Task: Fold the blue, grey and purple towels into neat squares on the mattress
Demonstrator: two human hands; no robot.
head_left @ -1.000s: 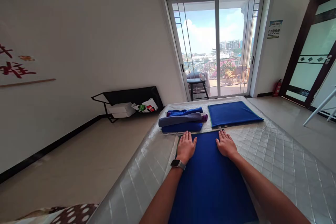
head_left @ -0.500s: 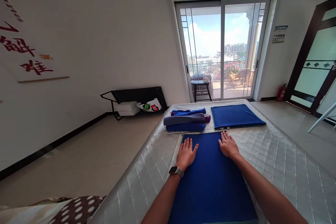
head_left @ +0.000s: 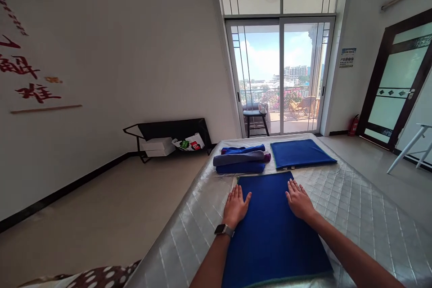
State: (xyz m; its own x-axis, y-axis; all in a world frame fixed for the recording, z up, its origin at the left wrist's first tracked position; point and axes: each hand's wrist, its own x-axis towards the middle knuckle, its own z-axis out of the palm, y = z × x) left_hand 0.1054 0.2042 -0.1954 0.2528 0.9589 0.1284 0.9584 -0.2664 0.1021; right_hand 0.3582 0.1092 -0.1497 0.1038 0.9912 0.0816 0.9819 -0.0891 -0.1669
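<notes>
A long blue cloth (head_left: pixel 270 229) with green edging lies flat on the quilted silvery bed surface (head_left: pixel 351 216). On its left edge rests my left hand (head_left: pixel 236 205), palm down with the thumb spread, a watch (head_left: pixel 224 230) on the wrist. My right hand (head_left: pixel 299 199) lies palm down on the cloth's right edge, its fingers stretched out near the far corner. Neither hand grips anything. Beyond them a second blue cloth (head_left: pixel 300 153) lies flat at the right, and a pile of rolled blue and purplish cloths (head_left: pixel 241 158) sits to its left.
A low black rack (head_left: pixel 172 128) holding white boxes (head_left: pixel 158 146) and a bag stands by the left wall. Brown dotted fabric (head_left: pixel 101 277) shows at bottom left. Beyond the bed are sliding glass doors (head_left: pixel 281 76); a white stool (head_left: pixel 408 148) is at the right.
Both hands have moved slightly nearer me along the cloth's edges and somewhat farther apart, staying flat. The camera view has tilted up and shifted a little.
</notes>
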